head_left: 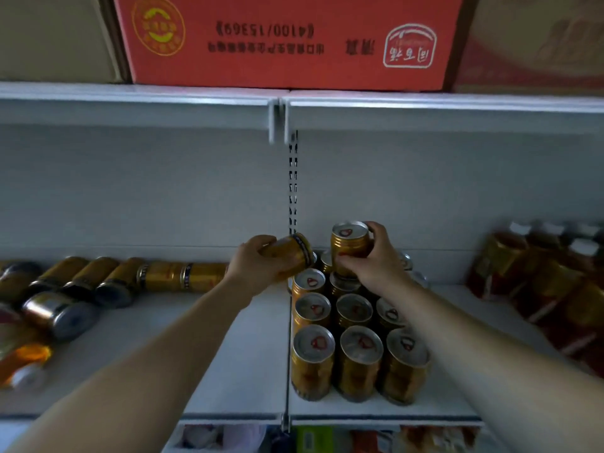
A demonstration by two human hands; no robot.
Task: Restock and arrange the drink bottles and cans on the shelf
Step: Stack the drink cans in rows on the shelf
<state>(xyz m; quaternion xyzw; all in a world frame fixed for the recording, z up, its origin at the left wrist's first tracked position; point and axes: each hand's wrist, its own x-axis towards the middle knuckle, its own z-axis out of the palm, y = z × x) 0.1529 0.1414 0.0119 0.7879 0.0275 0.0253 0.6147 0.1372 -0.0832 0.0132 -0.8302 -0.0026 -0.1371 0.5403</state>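
On the white shelf point(248, 354) stands a block of upright gold cans point(354, 351) in rows, silver tops with red tabs. My right hand point(379, 259) grips a gold can point(349, 243) upright, on top of the back rows as a second layer. My left hand point(253, 263) holds another gold can point(291, 253) tilted on its side, just left of the block's back corner. Several more gold cans point(108, 279) lie on their sides along the left part of the shelf.
Amber drink bottles with white caps point(549, 269) crowd the right end of the shelf. A red carton point(287, 40) and brown boxes sit on the shelf above. A slotted upright point(293, 184) runs down the back wall. A lower shelf with goods shows below.
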